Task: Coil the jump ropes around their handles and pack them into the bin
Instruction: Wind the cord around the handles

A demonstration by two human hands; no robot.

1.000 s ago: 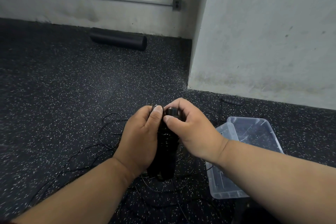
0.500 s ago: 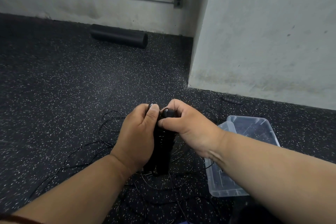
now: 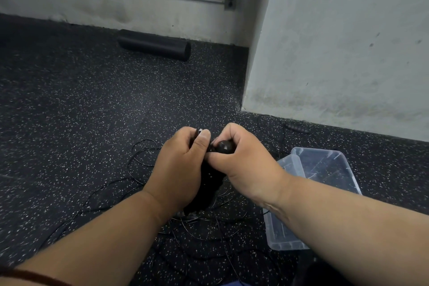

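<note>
Handles [image 3: 210,176] being gripped upright by left hand [image 3: 178,169], steadying them; right hand [image 3: 243,165] pinching a handle top, likely guiding rope [image 3: 139,162] on. Bin [image 3: 325,160] waiting alongside.

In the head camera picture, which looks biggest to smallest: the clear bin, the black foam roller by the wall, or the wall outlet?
1. Clear bin, though it lies nearer the camera.
2. Black foam roller, farther off, so true size is unsure.
3. Wall outlet, plainly smallest.

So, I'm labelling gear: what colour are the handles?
Black handles, seen in the head view.
</note>
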